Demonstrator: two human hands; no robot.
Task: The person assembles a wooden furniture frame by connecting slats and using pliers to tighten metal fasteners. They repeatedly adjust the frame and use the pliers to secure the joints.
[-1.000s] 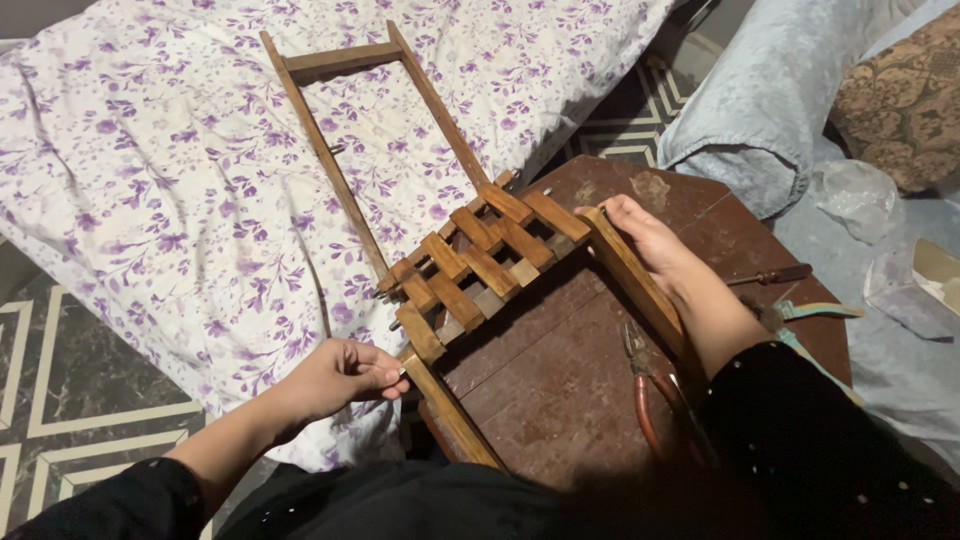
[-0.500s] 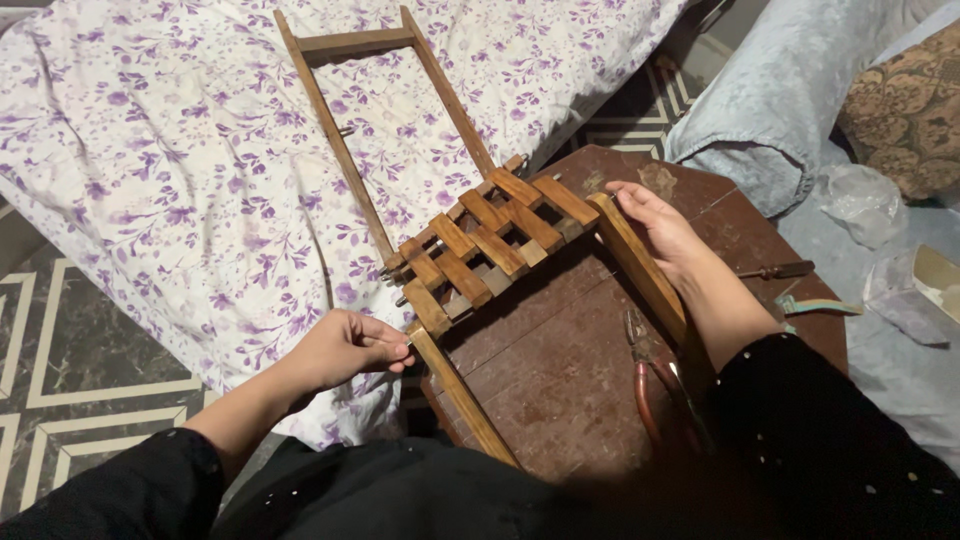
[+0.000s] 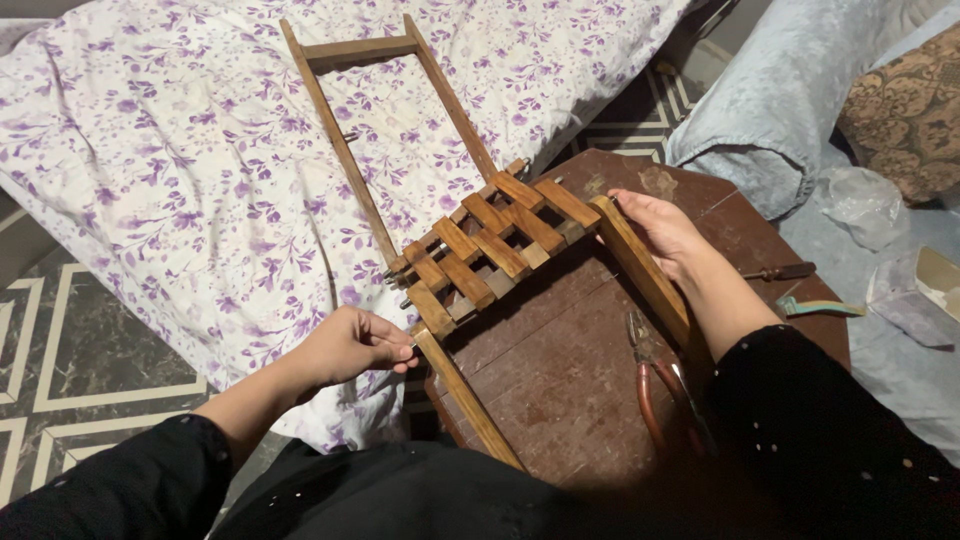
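Gripping long brown slatted wooden frame (image 3: pixel 480 250): right hand (image 3: pixel 660 232) clasps right rail, left hand (image 3: pixel 350 345) pinches near-left rail, over dark round wooden table (image 3: pixel 560 370).

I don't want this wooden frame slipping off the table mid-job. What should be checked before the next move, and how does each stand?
1. Right hand grips the right rail of the wooden frame: ok.
2. Left hand pinches at the left rail's edge: ok; what it pinches: cannot tell.
3. Frame's near end rests on the brown table: ok.
4. Far end lies on the floral bedspread: ok.
5. Pliers lie within reach: ok.
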